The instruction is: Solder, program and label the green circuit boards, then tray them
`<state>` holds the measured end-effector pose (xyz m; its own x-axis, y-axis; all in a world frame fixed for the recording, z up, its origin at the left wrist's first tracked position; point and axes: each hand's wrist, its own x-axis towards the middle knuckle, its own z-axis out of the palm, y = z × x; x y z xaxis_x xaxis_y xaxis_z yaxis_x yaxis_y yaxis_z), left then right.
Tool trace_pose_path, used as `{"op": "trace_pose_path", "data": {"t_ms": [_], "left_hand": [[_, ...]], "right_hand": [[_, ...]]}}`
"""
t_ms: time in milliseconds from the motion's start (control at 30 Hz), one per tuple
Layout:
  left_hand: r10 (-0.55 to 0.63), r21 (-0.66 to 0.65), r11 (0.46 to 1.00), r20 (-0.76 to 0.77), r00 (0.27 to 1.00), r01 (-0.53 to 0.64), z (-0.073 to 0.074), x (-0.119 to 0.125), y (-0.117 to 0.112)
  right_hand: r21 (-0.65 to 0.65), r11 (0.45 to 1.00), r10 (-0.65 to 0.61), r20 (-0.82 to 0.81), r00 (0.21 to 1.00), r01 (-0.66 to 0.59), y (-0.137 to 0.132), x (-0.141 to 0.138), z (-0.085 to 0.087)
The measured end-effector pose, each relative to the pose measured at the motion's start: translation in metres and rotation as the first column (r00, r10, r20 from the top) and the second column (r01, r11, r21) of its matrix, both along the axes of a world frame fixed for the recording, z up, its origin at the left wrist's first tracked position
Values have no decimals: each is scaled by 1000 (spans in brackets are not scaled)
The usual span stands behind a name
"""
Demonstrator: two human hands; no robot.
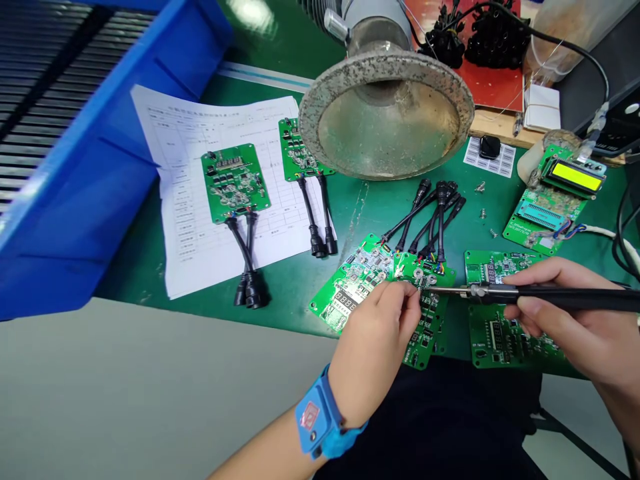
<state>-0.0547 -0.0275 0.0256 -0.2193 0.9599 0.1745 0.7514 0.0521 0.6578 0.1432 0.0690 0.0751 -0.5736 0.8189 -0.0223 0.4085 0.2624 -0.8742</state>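
My right hand (570,317) grips a soldering iron (493,291) that points left, its tip low over a green circuit board (425,327). Close to that tip, my left hand (383,333) is closed in a pinch over the same board; what its fingers hold is hidden. Under and beside it lies another circuit board (330,297) with a digit display. Black cables with plugs (435,220) run from the far edges of these boards. More circuit boards (493,340) rest beneath my right hand. A blue wrist strap (320,417) circles my left wrist.
A fume extractor hood (385,120) hangs over the green table. To the left, circuit boards (235,183) with cables lie on printed paper (185,260), beside a blue bin (150,147). A board with a lit screen (575,175) and loose screws (483,213) are at the right.
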Motion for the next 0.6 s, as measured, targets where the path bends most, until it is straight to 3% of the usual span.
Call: {"op": "trace_pose_path", "data": {"t_ms": [600], "left_hand": [[-4,7,1000,36,999,4,1,0,1]], "right_hand": [[-16,1000,6,45,999,-6,0,-2,3]]}}
